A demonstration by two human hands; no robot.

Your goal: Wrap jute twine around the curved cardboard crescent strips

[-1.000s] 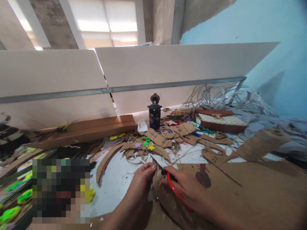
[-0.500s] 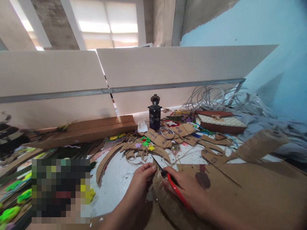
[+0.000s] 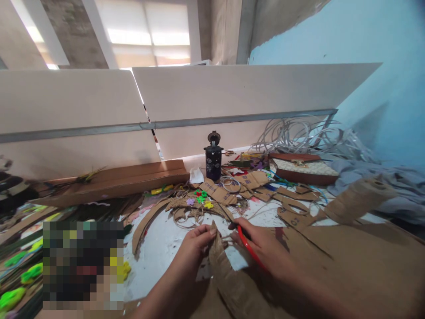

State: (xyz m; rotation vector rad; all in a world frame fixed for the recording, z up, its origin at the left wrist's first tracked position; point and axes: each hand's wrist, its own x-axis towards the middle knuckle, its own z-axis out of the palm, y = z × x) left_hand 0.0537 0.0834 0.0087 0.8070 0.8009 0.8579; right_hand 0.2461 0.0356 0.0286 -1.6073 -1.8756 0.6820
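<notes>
My left hand [image 3: 194, 243] pinches the pointed upper tip of a twine-wrapped cardboard piece [image 3: 229, 277] that rises from the bottom of the view. My right hand [image 3: 265, 248] grips red-handled scissors [image 3: 247, 246], with the handle loop curving under the fingers. The blades are hidden behind the hand, just right of the cardboard tip. A large cardboard sheet [image 3: 348, 270] lies under my right forearm.
Ahead on the white table lie a curved cardboard arc [image 3: 195, 206] with small coloured flowers, cardboard scraps, a dark bottle [image 3: 213, 159], a patterned box [image 3: 303, 170], a twine spool [image 3: 358, 199] and coiled grey cords. White boards stand behind. A blurred patch covers the lower left.
My right hand has moved the scissors forward and up past the cardboard tip. The strip now stands apart from the large sheet, with white table showing between them.
</notes>
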